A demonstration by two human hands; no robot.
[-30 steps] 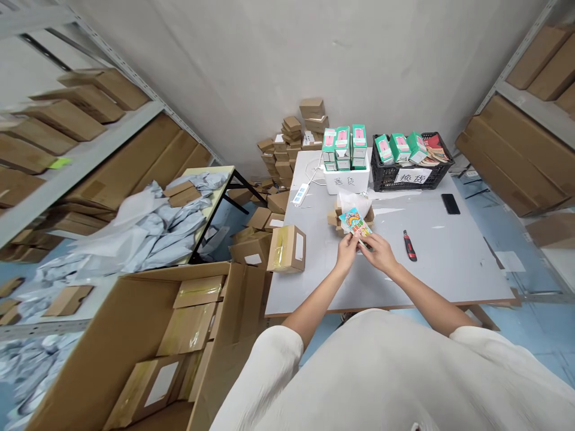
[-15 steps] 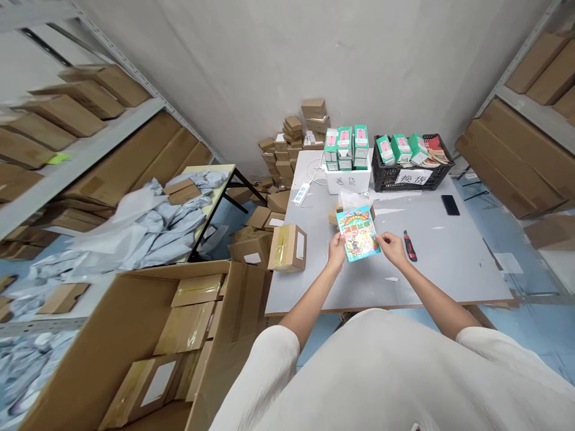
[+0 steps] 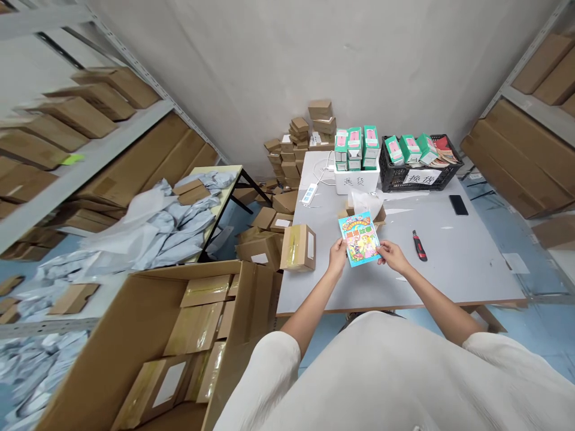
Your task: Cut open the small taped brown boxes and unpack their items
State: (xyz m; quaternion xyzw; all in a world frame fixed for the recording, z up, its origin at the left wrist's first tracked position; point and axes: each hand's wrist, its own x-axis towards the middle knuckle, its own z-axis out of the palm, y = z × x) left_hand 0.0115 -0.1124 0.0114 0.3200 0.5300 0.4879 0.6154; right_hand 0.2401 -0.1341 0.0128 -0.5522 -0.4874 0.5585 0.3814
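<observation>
Fingers [image 3: 340, 248] tight on colourful booklet [image 3: 359, 237] edges

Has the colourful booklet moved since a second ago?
Yes: the booklet has drawn back from the small open box, nearer the table edge, cover now facing up.

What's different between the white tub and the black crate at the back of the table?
The white tub has solid walls; the black crate is open mesh and wider. Green boxes stand upright in the tub, while those in the crate lean over. The crate also holds reddish printed sheets; the tub shows none. Both sit at the table's far edge and wear a handwritten paper label.
</observation>
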